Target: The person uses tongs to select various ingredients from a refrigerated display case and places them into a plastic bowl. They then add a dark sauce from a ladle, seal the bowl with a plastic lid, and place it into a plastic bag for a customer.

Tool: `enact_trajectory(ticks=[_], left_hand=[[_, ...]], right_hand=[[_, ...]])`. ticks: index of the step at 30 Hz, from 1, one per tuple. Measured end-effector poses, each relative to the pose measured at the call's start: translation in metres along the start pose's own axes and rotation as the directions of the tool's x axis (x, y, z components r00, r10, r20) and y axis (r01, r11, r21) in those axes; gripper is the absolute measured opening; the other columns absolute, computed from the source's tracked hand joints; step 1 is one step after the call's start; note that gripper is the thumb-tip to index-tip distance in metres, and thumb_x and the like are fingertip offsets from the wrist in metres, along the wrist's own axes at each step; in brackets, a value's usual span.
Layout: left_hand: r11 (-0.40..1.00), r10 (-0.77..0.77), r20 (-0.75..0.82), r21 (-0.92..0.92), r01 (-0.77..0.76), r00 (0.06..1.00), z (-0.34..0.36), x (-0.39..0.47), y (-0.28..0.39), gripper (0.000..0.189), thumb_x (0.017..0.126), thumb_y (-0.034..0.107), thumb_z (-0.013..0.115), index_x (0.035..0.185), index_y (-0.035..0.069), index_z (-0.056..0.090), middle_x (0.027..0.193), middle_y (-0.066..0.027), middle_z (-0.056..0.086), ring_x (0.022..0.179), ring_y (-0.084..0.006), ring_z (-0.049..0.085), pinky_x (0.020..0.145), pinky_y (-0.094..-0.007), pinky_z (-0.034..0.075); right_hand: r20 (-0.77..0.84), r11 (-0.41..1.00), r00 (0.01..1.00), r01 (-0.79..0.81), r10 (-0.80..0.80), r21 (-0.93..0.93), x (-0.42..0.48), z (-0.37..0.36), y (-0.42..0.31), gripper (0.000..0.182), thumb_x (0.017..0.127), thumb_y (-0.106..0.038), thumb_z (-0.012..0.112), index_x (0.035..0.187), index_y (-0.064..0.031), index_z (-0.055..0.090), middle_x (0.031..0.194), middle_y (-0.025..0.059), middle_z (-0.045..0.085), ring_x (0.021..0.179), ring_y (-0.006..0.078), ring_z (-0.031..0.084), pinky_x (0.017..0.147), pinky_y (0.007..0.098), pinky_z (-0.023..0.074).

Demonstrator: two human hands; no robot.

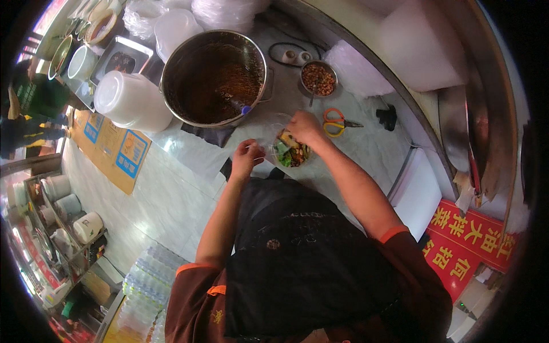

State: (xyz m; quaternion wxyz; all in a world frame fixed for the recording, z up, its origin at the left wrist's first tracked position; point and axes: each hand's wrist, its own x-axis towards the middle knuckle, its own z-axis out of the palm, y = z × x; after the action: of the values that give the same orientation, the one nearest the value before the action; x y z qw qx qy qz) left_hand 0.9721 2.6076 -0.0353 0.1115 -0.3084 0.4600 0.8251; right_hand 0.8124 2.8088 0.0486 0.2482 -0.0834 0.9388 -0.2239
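Observation:
A clear round container (292,165) of mixed food with green leaves stands on the grey counter in front of my apron. My right hand (305,128) reaches over its far edge, fingers bent downward; whether they grip anything is hidden. Just left of the container, my left hand (248,155) is raised with curled fingers near some clear plastic. What it may pinch cannot be made out. Scissors (335,122) with orange and yellow handles lie to the right. Beyond them is a metal bowl of peanuts (318,79) with a spoon in it.
A large steel pot (214,81), coated inside with dark sauce, stands beyond my hands. White plastic tubs (131,100) and a metal tray (122,55) are left of it. Tape rolls (296,56) and plastic bags (358,68) lie along the back. A person (36,98) stands far left.

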Motion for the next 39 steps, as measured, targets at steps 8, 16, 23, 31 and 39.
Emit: enact_trajectory(ticks=[8,16,23,31,39], left_hand=[[0.769,0.348,0.127,0.528,-0.36,0.929,0.039,0.004,-0.016,0.019,0.103,0.019,0.072,0.107,0.0,0.072,0.08,-0.0071,0.075,0.069,-0.0153,0.071,0.068,-0.0331,0.056],[0.691,0.284,0.133,0.658,-0.299,0.949,0.053,-0.009,-0.03,0.03,0.09,0.014,0.078,0.115,0.0,0.071,0.081,-0.015,0.076,0.076,-0.0281,0.076,0.074,-0.0409,0.059],[0.531,0.253,0.234,0.777,-0.338,0.939,0.07,-0.022,-0.026,0.057,0.089,0.008,0.074,0.143,0.002,0.057,0.111,-0.0224,0.074,0.095,-0.0374,0.075,0.084,-0.0459,0.06],[-0.246,0.284,0.666,0.746,-0.619,0.689,0.105,-0.015,-0.027,0.092,0.091,0.019,0.079,0.17,0.011,0.034,0.175,-0.0223,0.034,0.164,-0.0441,0.029,0.133,-0.056,0.027],[-0.292,0.036,0.642,0.74,-0.606,0.766,0.151,-0.037,0.006,0.114,0.078,0.057,0.09,0.172,0.027,0.035,0.179,-0.0213,0.021,0.164,-0.0498,0.02,0.127,-0.0752,0.021]], right_hand=[[0.01,0.98,0.992,-0.126,0.126,0.154,-0.046,0.0,0.079,0.023,0.1,-0.02,0.074,0.099,-0.0012,0.061,0.072,0.0103,0.072,0.053,0.0209,0.067,0.053,0.0391,0.0543],[-0.11,0.991,0.987,-0.114,0.121,0.071,-0.08,0.015,0.11,0.025,0.099,-0.019,0.074,0.111,-0.004,0.059,0.082,0.0163,0.072,0.068,0.032,0.069,0.068,0.0483,0.0564],[0.008,0.987,0.991,-0.137,0.137,0.084,-0.084,0.016,0.134,0.021,0.101,-0.018,0.073,0.101,-0.003,0.058,0.068,0.012,0.068,0.053,0.0234,0.069,0.054,0.0436,0.0537],[0.137,0.978,0.973,-0.195,0.184,0.068,-0.093,0.0,0.122,0.018,0.099,-0.015,0.071,0.09,-0.0015,0.063,0.068,0.0133,0.069,0.053,0.0248,0.07,0.056,0.0441,0.0545],[0.098,0.951,0.972,-0.231,0.214,0.208,-0.093,0.012,0.127,0.016,0.1,-0.014,0.07,0.095,-0.0017,0.061,0.075,0.0161,0.072,0.056,0.0266,0.073,0.058,0.0459,0.0576]])
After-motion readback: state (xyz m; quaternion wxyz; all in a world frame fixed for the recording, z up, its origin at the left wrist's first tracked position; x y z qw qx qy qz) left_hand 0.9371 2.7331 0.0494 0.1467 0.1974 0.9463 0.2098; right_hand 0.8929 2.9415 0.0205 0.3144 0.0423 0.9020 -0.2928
